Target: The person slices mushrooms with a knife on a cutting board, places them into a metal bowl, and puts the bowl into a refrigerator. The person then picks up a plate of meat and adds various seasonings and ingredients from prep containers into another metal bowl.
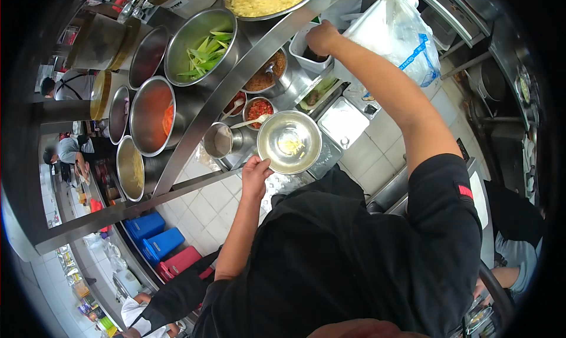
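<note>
My left hand (257, 176) grips the near-left rim of a round metal bowl (272, 156). Some pale yellow shreds (290, 146) lie in the bottom of that bowl. Stretched out to the far side, my right hand (322, 38) is lowered into a white plastic container (298, 48) with something dark inside. Its fingertips are hidden, so what they hold does not show. Beyond the metal bowl are a small bowl of chopped red peppers (258, 109) with a white spoon (250, 123) and a pot of brown crumbly food (268, 73).
A metal shelf bar (236, 73) crosses above the counter on the left. Behind it stand bowls of green sliced vegetable (206, 56) and orange shreds (168, 119). A full plastic bag (394, 34) sits beside my right forearm. Other people (71, 152) work at the left and right edges.
</note>
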Action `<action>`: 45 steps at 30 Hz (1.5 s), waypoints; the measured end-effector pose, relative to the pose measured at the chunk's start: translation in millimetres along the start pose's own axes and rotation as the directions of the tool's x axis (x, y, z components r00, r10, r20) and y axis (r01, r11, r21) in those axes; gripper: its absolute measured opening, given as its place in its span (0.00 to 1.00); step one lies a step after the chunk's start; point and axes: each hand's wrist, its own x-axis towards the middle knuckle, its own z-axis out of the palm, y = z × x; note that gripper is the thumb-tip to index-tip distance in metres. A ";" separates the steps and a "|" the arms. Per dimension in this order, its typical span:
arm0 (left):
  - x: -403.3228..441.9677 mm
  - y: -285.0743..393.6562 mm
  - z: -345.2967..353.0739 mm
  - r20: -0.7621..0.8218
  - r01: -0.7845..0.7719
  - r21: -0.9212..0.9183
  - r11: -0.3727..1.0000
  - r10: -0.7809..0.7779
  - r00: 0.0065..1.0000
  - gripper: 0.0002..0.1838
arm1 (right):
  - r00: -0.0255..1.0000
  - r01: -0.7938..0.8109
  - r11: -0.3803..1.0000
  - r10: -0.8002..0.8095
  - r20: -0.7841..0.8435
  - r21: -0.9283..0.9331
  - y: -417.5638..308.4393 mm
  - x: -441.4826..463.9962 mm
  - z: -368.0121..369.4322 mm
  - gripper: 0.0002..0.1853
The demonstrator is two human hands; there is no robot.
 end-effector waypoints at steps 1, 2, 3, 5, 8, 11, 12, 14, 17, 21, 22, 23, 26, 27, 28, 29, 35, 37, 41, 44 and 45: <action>0.8 0.7 0.9 0.004 -0.001 0.021 1.000 0.001 1.000 0.09 | 0.999 0.003 1.000 -0.005 0.046 0.028 -2.0 -0.2 -2.9 0.16; 0.9 -0.1 0.6 0.004 -0.001 0.040 0.999 0.001 1.000 0.08 | 1.000 -0.002 0.997 -0.001 0.027 0.081 -0.6 1.4 -1.0 0.15; 0.9 -2.5 -0.9 0.011 -0.006 0.031 0.999 0.006 1.000 0.08 | 1.000 -0.003 0.991 0.002 0.011 0.135 1.9 3.5 3.4 0.14; 3.7 -5.8 -3.9 0.025 -0.018 0.015 1.000 0.018 1.000 0.08 | 0.999 -0.016 0.976 0.006 0.045 0.218 5.0 13.2 9.8 0.13; 3.0 -4.0 -3.1 0.018 -0.005 0.013 1.000 0.005 1.000 0.08 | 0.984 0.050 0.967 -0.090 0.155 0.249 13.8 33.5 16.7 0.13; 5.2 -5.3 -6.3 0.024 -0.009 0.009 1.000 0.009 1.000 0.08 | 0.960 0.207 0.927 -0.255 0.121 0.312 21.7 31.9 16.4 0.15; 5.6 -4.9 -7.0 0.031 -0.008 0.007 1.000 0.008 0.999 0.08 | 0.970 0.185 0.893 -0.232 0.067 0.410 25.4 21.5 10.0 0.15; 6.5 -4.1 -7.8 0.047 -0.003 0.005 1.000 0.002 0.999 0.08 | 0.984 0.147 0.809 -0.178 -0.001 0.569 32.0 12.7 10.9 0.16; 10.7 -4.7 -8.6 0.069 -0.001 0.008 1.000 0.001 0.998 0.07 | 0.995 0.084 0.685 -0.092 -0.028 0.724 45.1 12.1 24.5 0.17; 12.6 -1.3 -1.1 0.062 0.013 0.002 1.000 -0.014 0.998 0.07 | 1.000 0.006 0.508 0.009 -0.012 0.861 55.3 -18.2 17.3 0.17; 12.5 0.0 0.6 0.066 0.013 0.004 1.000 -0.013 0.998 0.07 | 0.999 -0.002 0.449 0.030 -0.013 0.894 57.9 -23.6 17.7 0.17; 11.7 2.6 3.5 0.069 0.012 0.006 1.000 -0.013 0.998 0.07 | 0.998 -0.003 0.399 0.053 -0.020 0.917 61.6 -26.5 21.2 0.16; 10.6 10.3 14.4 0.060 0.027 0.014 1.000 -0.028 0.998 0.07 | 0.991 0.024 0.313 0.115 -0.063 0.949 70.1 -38.4 26.9 0.14; 11.3 12.5 18.5 0.054 0.023 0.019 1.000 -0.024 0.998 0.07 | 0.987 0.049 0.330 0.128 -0.096 0.943 67.9 -52.7 19.5 0.14; 11.8 13.8 22.5 0.044 0.022 0.023 0.999 -0.023 0.999 0.07 | 0.983 0.072 0.347 0.135 -0.126 0.935 64.0 -66.6 12.6 0.13; 13.2 14.7 25.3 0.030 0.023 0.025 0.999 -0.024 0.999 0.07 | 0.975 0.088 0.405 0.150 -0.162 0.910 54.5 -85.3 -3.3 0.13; 28.4 17.2 36.8 0.089 0.001 -0.021 1.000 0.001 0.996 0.08 | 0.707 0.422 0.804 -0.002 -0.708 0.419 -57.6 -155.2 17.7 0.07; 28.3 20.2 41.8 0.077 -0.001 -0.033 0.999 0.004 0.997 0.08 | 0.718 0.343 0.856 0.027 -0.696 0.387 -99.0 -166.1 30.7 0.04; 28.9 22.1 44.7 0.062 0.003 -0.038 0.999 -0.001 0.998 0.08 | 0.621 0.212 0.876 0.221 -0.752 0.433 -69.0 -152.4 4.9 0.04; 27.8 23.0 45.9 0.067 0.014 0.009 1.000 -0.015 0.998 0.08 | 0.673 0.007 0.902 0.315 -0.669 0.432 -31.8 -117.7 -12.0 0.08; 24.7 24.0 47.4 0.058 0.013 0.006 1.000 -0.014 0.998 0.08 | 0.716 -0.060 0.903 0.336 -0.611 0.426 -20.3 -101.4 -10.5 0.10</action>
